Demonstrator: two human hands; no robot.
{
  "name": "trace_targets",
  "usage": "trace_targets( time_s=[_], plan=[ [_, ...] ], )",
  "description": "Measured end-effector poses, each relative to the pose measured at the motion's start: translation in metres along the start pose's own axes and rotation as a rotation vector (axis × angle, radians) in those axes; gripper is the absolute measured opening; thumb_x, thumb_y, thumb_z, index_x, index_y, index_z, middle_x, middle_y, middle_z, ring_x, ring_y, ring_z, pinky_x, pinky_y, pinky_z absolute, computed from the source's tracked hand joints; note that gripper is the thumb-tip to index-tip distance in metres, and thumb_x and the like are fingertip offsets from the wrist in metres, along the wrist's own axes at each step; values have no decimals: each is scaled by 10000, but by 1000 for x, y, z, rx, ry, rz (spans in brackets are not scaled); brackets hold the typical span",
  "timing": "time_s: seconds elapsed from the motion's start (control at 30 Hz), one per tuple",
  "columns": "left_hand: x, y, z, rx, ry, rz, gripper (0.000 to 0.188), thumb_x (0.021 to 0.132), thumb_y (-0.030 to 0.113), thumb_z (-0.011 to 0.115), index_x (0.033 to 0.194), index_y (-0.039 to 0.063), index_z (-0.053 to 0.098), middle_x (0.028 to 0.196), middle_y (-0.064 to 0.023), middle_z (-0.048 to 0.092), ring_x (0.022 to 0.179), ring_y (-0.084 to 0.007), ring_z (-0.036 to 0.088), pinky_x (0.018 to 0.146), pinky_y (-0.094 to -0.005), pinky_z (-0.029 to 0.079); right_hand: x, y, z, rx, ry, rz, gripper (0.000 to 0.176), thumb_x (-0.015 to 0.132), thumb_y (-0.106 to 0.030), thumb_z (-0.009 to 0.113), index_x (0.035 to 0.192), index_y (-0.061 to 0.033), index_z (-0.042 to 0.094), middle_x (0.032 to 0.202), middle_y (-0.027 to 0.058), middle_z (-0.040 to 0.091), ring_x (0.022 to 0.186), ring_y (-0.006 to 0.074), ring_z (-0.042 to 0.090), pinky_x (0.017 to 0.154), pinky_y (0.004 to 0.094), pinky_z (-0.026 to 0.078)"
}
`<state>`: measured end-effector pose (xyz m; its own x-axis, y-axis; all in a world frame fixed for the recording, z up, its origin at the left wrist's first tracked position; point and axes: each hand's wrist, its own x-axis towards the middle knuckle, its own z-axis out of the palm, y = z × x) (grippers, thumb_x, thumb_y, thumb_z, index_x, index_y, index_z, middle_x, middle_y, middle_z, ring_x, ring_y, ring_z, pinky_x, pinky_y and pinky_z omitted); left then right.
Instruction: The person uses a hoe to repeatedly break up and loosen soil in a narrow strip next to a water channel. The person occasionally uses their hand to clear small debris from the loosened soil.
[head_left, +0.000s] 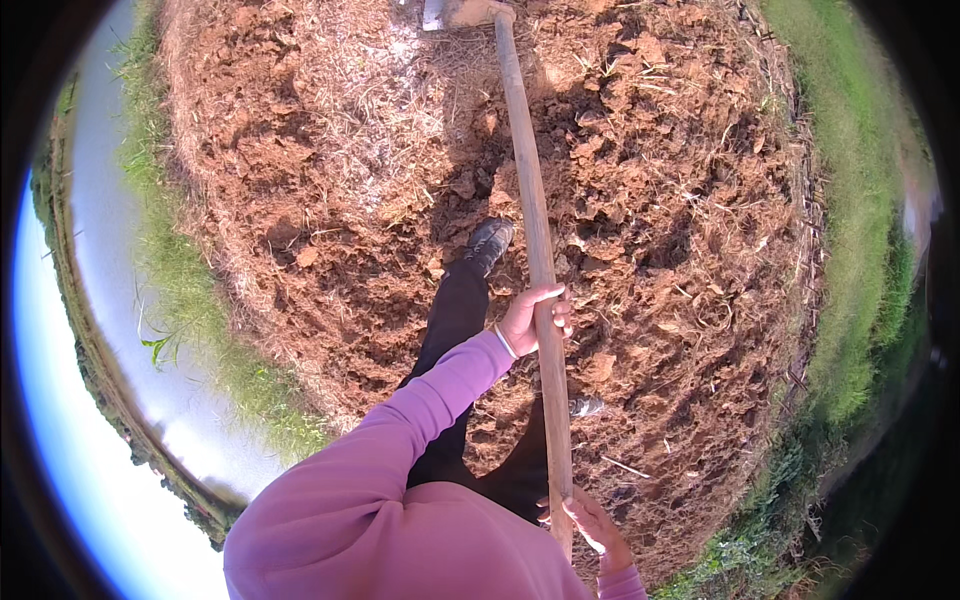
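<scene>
A long wooden hoe handle (536, 202) runs from the top of the view down past my right side. The metal hoe head (454, 13), caked with soil at the top edge, is partly cut off there; it is by the ground ahead of me. My left hand (529, 319) wraps around the middle of the handle. Lower down, my right hand (592, 521) is around the handle near its rear end, with fingers showing on both sides. The handle's end is hidden beside my pink top.
Broken, cloddy reddish soil (660, 210) mixed with dry straw surrounds me. Pale ash-like residue (382, 112) lies ahead to the left. My left shoe (489, 244) is forward, my right shoe (585, 406) farther back. Grass borders the plot, with water (112, 217) beyond on the left.
</scene>
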<state>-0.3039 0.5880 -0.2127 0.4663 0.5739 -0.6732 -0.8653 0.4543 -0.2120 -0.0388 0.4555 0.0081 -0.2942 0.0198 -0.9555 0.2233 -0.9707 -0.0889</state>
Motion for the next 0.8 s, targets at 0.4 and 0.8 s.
trace_targets(
  time_s=[0.4, 0.8],
  plan=[
    [24, 140, 72, 435, 470, 190, 157, 816, 128, 709, 781, 72, 566, 678, -47, 570, 610, -179, 556, 623, -322, 482, -106, -33, 116, -292, 421, 19, 343, 699, -111, 790, 978, 8, 631, 756, 51, 647, 661, 122, 591, 600, 294, 481],
    [-187, -23, -20, 238, 778, -62, 237, 768, 146, 739, 770, 169, 503, 784, 7, 482, 743, -200, 507, 729, -437, 445, -142, 262, 61, -972, 1156, -90, 320, 549, -265, 808, 782, -156, 619, 656, 91, 645, 604, 312, 646, 596, 428, 512]
  ],
)
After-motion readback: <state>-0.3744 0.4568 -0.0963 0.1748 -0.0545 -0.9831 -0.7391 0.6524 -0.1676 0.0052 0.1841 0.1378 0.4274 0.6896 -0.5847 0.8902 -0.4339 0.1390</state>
